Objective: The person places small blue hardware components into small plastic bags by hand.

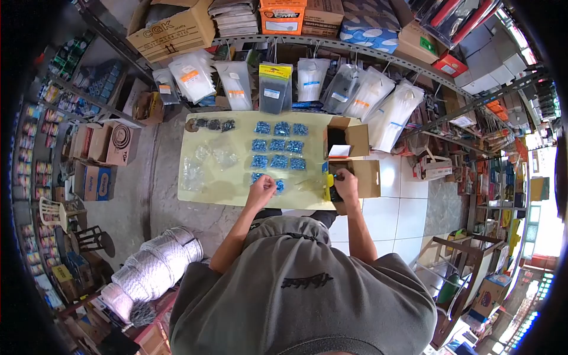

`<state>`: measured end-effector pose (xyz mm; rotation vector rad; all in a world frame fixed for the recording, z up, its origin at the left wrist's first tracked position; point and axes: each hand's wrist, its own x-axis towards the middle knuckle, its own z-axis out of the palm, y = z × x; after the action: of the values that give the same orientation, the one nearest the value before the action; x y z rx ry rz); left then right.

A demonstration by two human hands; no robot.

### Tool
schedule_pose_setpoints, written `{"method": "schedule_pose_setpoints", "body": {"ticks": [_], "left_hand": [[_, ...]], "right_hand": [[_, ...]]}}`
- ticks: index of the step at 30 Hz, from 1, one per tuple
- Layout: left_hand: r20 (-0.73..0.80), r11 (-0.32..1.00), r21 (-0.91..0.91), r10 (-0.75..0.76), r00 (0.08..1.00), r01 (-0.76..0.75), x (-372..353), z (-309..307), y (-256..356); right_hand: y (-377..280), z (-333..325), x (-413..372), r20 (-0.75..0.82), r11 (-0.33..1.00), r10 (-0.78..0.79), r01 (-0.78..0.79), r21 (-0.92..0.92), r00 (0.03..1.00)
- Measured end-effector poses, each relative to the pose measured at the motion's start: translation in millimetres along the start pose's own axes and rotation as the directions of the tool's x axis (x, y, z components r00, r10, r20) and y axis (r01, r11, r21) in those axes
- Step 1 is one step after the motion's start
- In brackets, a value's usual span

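Observation:
Several small heaps of shiny blue pieces (277, 145) lie in rows on a pale yellow table; their exact kind is too small to tell. My left hand (263, 191) is over the nearest row, its fingers drawn together beside a blue heap (279, 186). Whatever those fingers hold, if anything, is hidden. At the table's right side, my right hand (345, 184) is closed above an open cardboard box (370, 178). A small dark or bluish bit shows at its fingertips, too small to name. Just left of that hand is a yellow object (329, 187) at the box's edge.
Clear plastic bags (223, 154) lie on the table's left part, with dark packets (216, 124) and a brown roll (191, 125) behind. Another open box (354, 139) stands at the back right. Packs of cable ties (309, 83) hang from the shelf beyond. A large wrapped roll (157, 266) sits lower left.

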<state>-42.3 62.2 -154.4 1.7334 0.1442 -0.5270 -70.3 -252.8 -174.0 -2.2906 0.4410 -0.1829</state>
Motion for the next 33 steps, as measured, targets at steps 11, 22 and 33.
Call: {"method": "schedule_pose_setpoints", "body": {"ticks": [11, 22, 33], "left_hand": [[0.116, 1.0, 0.007, -0.025, 0.993, 0.024, 3, -13, 0], [0.072, 0.998, -0.029, -0.052, 0.996, 0.054, 0, -11, -6], [0.097, 0.999, -0.036, -0.033, 0.995, 0.036, -4, -20, -2]], "right_hand": [[-24, -26, -29, -0.085, 0.988, 0.118, -0.108, 0.113, 0.989], [-49, -46, -16, 0.07, 0.792, 0.221, -0.221, 0.57, 0.973], [-116, 21, -27, 0.511, 0.564, -0.111, -0.369, 0.738, 0.852]]}}
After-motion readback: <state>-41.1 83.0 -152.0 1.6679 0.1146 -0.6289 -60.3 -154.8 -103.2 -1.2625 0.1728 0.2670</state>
